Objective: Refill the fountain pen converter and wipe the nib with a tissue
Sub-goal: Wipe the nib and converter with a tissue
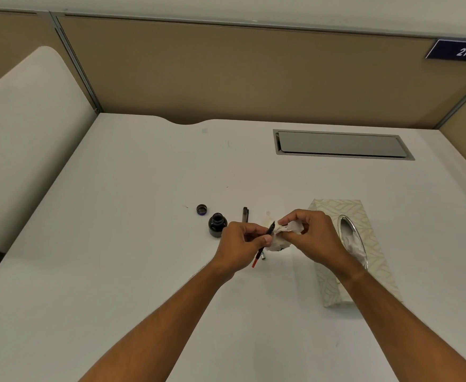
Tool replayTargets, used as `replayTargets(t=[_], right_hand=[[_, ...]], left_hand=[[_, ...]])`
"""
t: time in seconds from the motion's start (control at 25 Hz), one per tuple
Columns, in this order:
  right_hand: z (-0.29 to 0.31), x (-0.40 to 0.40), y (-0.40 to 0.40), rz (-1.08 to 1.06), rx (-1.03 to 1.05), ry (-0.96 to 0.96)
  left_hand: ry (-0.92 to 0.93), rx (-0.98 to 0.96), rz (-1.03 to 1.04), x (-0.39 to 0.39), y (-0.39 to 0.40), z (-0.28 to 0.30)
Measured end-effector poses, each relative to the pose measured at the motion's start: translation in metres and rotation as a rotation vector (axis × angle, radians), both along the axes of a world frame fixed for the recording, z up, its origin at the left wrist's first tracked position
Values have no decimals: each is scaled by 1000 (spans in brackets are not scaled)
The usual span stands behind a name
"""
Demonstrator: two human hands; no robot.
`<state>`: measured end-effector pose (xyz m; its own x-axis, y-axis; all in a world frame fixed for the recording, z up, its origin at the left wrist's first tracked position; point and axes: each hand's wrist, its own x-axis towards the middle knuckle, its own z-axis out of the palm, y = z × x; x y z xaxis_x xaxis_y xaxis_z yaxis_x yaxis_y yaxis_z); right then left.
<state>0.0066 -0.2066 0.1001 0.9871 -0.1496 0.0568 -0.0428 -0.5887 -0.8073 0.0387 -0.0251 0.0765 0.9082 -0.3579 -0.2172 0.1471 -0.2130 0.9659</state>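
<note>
From the head camera, both bare hands meet just above the white desk [116, 244], near its front middle. The left hand [240, 244] has its fingers and thumb curled round a slim black fountain pen section with a red-tipped converter [265, 241], gripping it at mid-length so that the dark nib end slants up to the right and the red end sticks out below the palm. The right hand [313, 232] pinches a crumpled white tissue [284, 235] between thumb and fingers, and the tissue is bunched against the nib end of the pen; the nib itself is too small to make out clearly. The tissue shows a dark patch on its lower edge. Just left of the left hand stands a small dark glass ink bottle [217, 224], open, with its round dark screw cap [201, 209] lying apart behind it on the desk. A dark pen barrel [245, 214] lies behind the hands, partly hidden by the left hand's fingers. To the right, beneath the right wrist, sits a pale patterned tissue box [364, 216] with an oval opening and tissue showing in it.
</note>
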Motion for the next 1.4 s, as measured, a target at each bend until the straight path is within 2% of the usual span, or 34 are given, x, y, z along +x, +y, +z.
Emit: replayTargets(t=[0.2, 0.36, 0.44, 0.6, 0.68, 0.96, 1.2, 1.4], right_hand=[[-6, 1, 0, -78, 30, -53], [-8, 3, 3, -40, 97, -27], [-9, 3, 2, 18, 200, 31], [-9, 2, -4, 121, 579, 176], [-8, 3, -7, 135, 640, 216], [-8, 1, -13, 168, 614, 205], [-4, 2, -15, 213, 630, 294], [1, 6, -12, 207, 625, 269]], left_hand=[[0, 6, -20, -3, -1, -1], [1, -24, -33, -4, -3, -1], [19, -62, -33, -4, -2, -1], [46, -97, -34, -3, 2, -2], [51, -99, -40, -3, 2, -2], [36, -84, -51, -4, 0, -3], [22, -90, -81, -4, 1, -2], [-2, -92, -97, -5, -1, -2]])
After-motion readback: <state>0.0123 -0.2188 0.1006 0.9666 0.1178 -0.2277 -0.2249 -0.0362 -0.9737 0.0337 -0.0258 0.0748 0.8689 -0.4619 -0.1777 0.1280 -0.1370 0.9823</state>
